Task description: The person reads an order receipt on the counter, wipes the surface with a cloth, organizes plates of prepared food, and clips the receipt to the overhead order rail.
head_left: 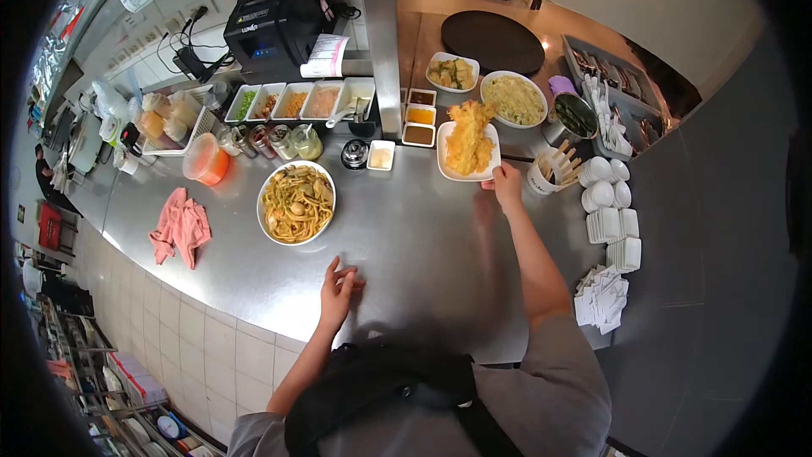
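My right hand point(506, 186) grips the near right edge of a white square plate point(445, 158) piled with golden battered fried food point(470, 142). The plate is by the pass-through ledge, close to small square dishes of sauce point(419, 134). Lower and to the left, my left hand point(340, 289) hovers over or rests near the steel counter, fingers apart and holding nothing. Nearest to it is a white round bowl of thick noodles point(297, 203). A small white dish point(381, 156) with pale contents sits beside a dark round-lidded jar point(354, 153).
A pink cloth point(180, 228) and a tub of orange liquid point(205, 161) lie left. Topping trays point(296, 101) and a printer point(272, 30) stand behind. On the ledge are a noodle bowl point(513, 100) and black round tray point(492, 41). Stacked white dishes point(606, 216) line the right edge.
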`<state>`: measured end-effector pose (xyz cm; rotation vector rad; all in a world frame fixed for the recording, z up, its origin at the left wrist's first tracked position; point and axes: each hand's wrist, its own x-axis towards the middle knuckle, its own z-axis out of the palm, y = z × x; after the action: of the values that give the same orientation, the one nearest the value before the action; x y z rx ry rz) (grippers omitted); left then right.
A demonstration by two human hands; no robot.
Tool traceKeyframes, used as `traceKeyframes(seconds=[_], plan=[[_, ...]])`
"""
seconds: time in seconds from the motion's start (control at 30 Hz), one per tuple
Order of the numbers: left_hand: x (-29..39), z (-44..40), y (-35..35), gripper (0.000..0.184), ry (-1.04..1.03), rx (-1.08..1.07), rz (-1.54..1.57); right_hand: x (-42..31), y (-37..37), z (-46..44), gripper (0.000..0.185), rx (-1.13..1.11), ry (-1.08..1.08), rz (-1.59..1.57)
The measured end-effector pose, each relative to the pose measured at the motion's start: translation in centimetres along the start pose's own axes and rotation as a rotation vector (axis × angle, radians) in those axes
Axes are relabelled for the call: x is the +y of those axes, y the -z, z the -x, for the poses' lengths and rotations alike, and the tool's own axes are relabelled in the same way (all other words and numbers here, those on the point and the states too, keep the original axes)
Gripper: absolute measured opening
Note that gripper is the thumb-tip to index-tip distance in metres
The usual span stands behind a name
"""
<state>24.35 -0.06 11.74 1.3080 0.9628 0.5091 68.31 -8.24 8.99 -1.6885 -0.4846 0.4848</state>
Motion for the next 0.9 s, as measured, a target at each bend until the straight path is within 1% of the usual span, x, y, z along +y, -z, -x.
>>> traceKeyframes(seconds=[0.03, 0.17, 0.23, 0.3, 0.37, 0.5, 0.53, 0.57, 0.63, 0.73, 0.83, 0.9], plan=[[-0.7, 0.0, 0.7, 0.059, 0.000, 0.042, 0.015, -0.1, -0.1, -0.8, 0.026, -0.005, 0.001, -0.002], [0.5, 0.4, 2.1, 0.062, 0.016, 0.199, 0.021, -0.6, -1.0, -2.8, 0.024, 0.065, 0.001, 0.011], [-0.6, -0.5, 3.6, 0.067, 0.002, 0.277, 0.146, -0.3, -1.5, -3.6, 0.022, 0.090, 0.002, -0.002], [-1.0, -1.6, 5.3, 0.063, -0.032, 0.354, 0.176, -0.1, -1.8, -4.1, 0.023, 0.075, 0.026, -0.036], [-0.8, -2.9, 7.0, 0.063, -0.046, 0.416, 0.166, -0.1, -2.1, -4.6, 0.024, 0.073, 0.006, -0.046], [0.1, -5.3, 9.1, 0.063, -0.027, 0.423, 0.249, -0.2, -2.5, -5.7, 0.025, 0.043, -0.035, -0.107], [0.3, -5.7, 9.4, 0.059, -0.041, 0.393, 0.241, -0.3, -2.5, -5.9, 0.025, 0.038, -0.035, -0.108], [0.6, -6.2, 9.5, 0.059, -0.040, 0.405, 0.242, 0.0, -2.4, -6.2, 0.026, 0.016, -0.088, -0.215], [1.0, -7.0, 9.6, 0.053, 0.048, 0.395, 0.253, 0.3, -2.2, -6.3, 0.032, -0.041, -0.191, -0.403], [0.9, -7.4, 9.8, 0.045, 0.032, 0.322, 0.239, -2.0, -2.2, -3.1, 0.036, -0.043, -0.259, -0.313], [1.4, -7.8, 9.6, 0.041, 0.059, 0.335, 0.324, -1.9, -2.0, 1.3, 0.037, -0.009, -0.297, -0.221], [1.2, -8.5, 10.1, 0.042, 0.037, 0.328, 0.299, -1.4, -2.3, 4.8, 0.039, -0.163, -0.262, -0.158]])
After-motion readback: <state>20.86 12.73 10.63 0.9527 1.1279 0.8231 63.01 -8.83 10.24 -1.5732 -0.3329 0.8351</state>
